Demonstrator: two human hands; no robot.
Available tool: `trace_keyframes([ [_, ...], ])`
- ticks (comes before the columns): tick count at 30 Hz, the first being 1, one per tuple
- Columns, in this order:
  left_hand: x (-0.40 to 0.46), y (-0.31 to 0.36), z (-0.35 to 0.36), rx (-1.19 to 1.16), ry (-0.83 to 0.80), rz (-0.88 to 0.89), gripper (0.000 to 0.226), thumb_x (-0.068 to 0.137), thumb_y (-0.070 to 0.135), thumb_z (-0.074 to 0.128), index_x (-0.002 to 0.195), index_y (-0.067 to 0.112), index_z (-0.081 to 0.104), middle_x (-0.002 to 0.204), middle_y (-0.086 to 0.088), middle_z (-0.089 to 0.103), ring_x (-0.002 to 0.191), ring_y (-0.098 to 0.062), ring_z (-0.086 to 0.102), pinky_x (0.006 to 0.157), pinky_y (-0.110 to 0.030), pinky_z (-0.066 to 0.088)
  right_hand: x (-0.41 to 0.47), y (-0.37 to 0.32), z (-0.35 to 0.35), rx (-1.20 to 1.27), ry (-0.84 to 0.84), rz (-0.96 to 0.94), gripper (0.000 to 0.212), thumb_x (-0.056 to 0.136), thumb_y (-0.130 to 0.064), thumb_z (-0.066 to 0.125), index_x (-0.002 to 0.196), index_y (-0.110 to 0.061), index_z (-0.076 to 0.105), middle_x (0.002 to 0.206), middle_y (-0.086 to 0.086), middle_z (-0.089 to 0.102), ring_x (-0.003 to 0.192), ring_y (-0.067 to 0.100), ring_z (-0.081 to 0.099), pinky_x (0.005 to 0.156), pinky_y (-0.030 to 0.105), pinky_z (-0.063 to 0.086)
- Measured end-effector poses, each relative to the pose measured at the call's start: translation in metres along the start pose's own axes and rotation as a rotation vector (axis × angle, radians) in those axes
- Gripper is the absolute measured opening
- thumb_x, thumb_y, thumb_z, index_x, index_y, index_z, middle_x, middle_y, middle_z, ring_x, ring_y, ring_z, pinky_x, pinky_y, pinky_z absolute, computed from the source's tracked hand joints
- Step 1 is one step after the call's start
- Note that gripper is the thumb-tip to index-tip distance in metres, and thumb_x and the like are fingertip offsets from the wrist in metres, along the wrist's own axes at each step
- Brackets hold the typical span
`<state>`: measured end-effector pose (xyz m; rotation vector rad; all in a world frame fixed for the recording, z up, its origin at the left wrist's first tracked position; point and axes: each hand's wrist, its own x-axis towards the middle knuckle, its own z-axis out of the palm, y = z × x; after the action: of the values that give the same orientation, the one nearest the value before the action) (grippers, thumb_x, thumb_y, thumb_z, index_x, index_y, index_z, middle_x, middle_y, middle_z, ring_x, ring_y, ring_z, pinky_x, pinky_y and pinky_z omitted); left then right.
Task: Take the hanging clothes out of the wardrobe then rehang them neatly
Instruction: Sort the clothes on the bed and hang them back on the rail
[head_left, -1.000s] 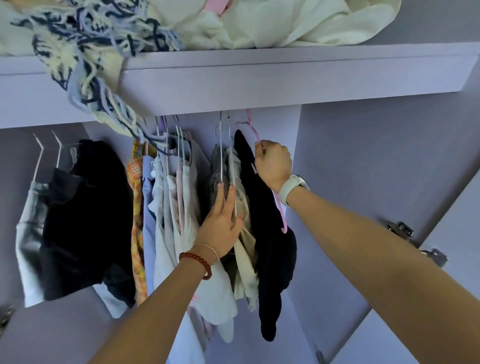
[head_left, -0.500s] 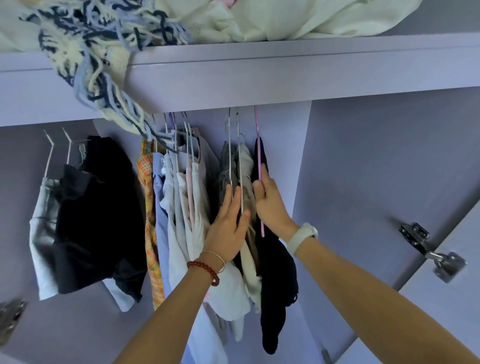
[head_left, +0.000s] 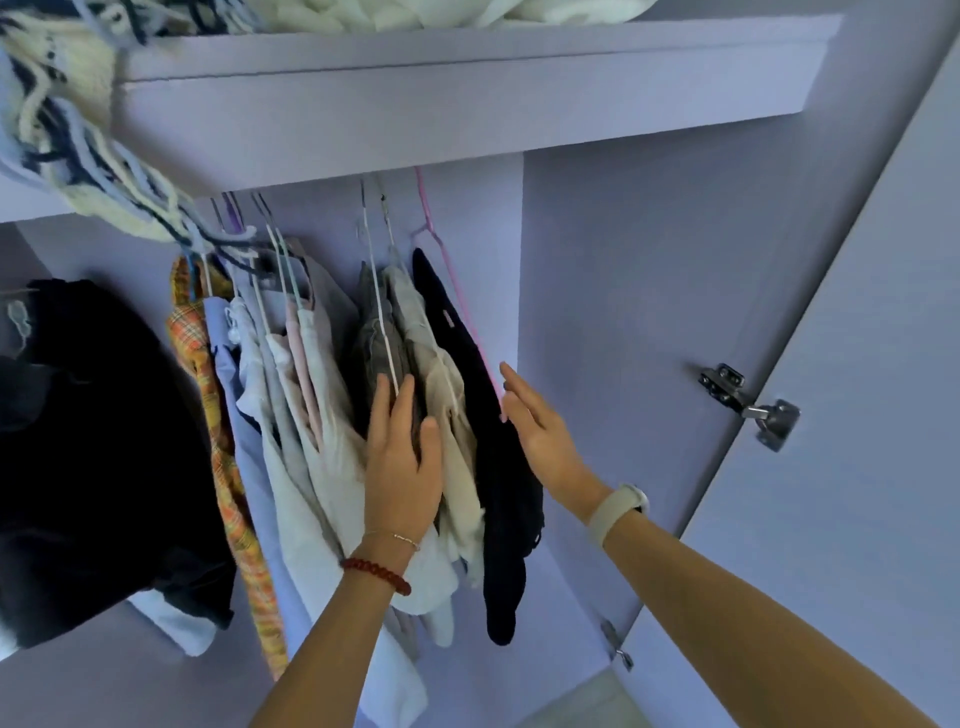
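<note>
Several garments hang in a lilac wardrobe under a shelf (head_left: 467, 104). A black garment (head_left: 498, 467) on a pink hanger (head_left: 452, 280) hangs rightmost. Left of it are a beige garment (head_left: 447, 374) and a grey one (head_left: 374, 343) on white hangers. My left hand (head_left: 402, 457) lies flat with straight fingers against the grey and beige garments. My right hand (head_left: 540, 431) is open with fingers extended, beside the black garment's right edge, holding nothing. Further left hang white and pale clothes (head_left: 291, 415), an orange plaid piece (head_left: 208, 389) and dark clothes (head_left: 88, 441).
A fringed blue-and-cream scarf (head_left: 78, 156) droops from the shelf over the hanger hooks. Pale fabric (head_left: 441, 10) is piled on the shelf. The wardrobe's side wall (head_left: 623, 312) is right of the clothes, and the open door (head_left: 857, 467) with a metal hinge (head_left: 748, 405) stands far right.
My right hand let go of the pink hanger's top, dropped down along the black garment and now hovers open beside it. My left hand stayed pressed on the middle garments.
</note>
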<state>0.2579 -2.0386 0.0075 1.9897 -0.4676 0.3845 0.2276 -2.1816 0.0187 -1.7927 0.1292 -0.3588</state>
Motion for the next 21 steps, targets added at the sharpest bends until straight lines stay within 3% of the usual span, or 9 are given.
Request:
trace_keyframes([
  [4, -0.065, 0.000, 0.032, 0.109, -0.033, 0.021, 0.056, 0.092, 0.036, 0.030, 0.139, 0.008, 0.037, 0.149, -0.015, 0.026, 0.137, -0.029, 0.026, 0.110, -0.039, 0.024, -0.064, 0.038, -0.044, -0.089, 0.173, 0.058, 0.040, 0.098, -0.019, 0.037, 0.138, -0.019, 0.037, 0.140, -0.002, 0.041, 0.131, 0.010, 0.034, 0.113, 0.029, 0.024],
  [8, -0.139, 0.020, 0.089, 0.227, -0.337, 0.042, 0.060, 0.089, 0.040, 0.026, 0.135, 0.005, 0.043, 0.145, -0.020, 0.033, 0.132, -0.041, 0.033, 0.103, -0.056, 0.034, -0.165, 0.071, -0.098, -0.242, 0.359, 0.150, 0.038, 0.097, -0.023, 0.041, 0.135, -0.019, 0.042, 0.135, -0.001, 0.044, 0.124, 0.006, 0.034, 0.106, 0.021, 0.025],
  [13, -0.248, 0.089, 0.166, 0.279, -0.714, 0.230, 0.060, 0.086, 0.038, 0.029, 0.132, 0.004, 0.047, 0.141, -0.023, 0.040, 0.130, -0.044, 0.036, 0.099, -0.061, 0.036, -0.349, 0.106, -0.177, -0.330, 0.649, 0.442, 0.037, 0.096, -0.020, 0.041, 0.133, -0.017, 0.044, 0.134, 0.000, 0.047, 0.129, 0.014, 0.036, 0.098, 0.010, 0.020],
  [17, -0.374, 0.167, 0.215, 0.240, -0.963, 0.459, 0.050, 0.083, 0.024, 0.045, 0.129, 0.005, 0.051, 0.138, -0.020, 0.045, 0.126, -0.043, 0.041, 0.096, -0.062, 0.035, -0.522, 0.118, -0.225, -0.355, 0.884, 0.685, 0.040, 0.094, -0.023, 0.040, 0.133, -0.013, 0.045, 0.128, 0.009, 0.052, 0.125, 0.025, 0.042, 0.103, 0.027, 0.032],
  [21, -0.515, 0.240, 0.235, 0.235, -1.251, 0.697, 0.048, 0.093, 0.026, 0.045, 0.139, 0.015, 0.039, 0.149, -0.011, 0.030, 0.133, -0.033, 0.033, 0.106, -0.051, 0.024, -0.689, 0.112, -0.239, -0.284, 1.157, 0.920, 0.042, 0.098, -0.023, 0.036, 0.139, -0.014, 0.036, 0.142, 0.003, 0.040, 0.134, 0.018, 0.031, 0.107, 0.026, 0.027],
])
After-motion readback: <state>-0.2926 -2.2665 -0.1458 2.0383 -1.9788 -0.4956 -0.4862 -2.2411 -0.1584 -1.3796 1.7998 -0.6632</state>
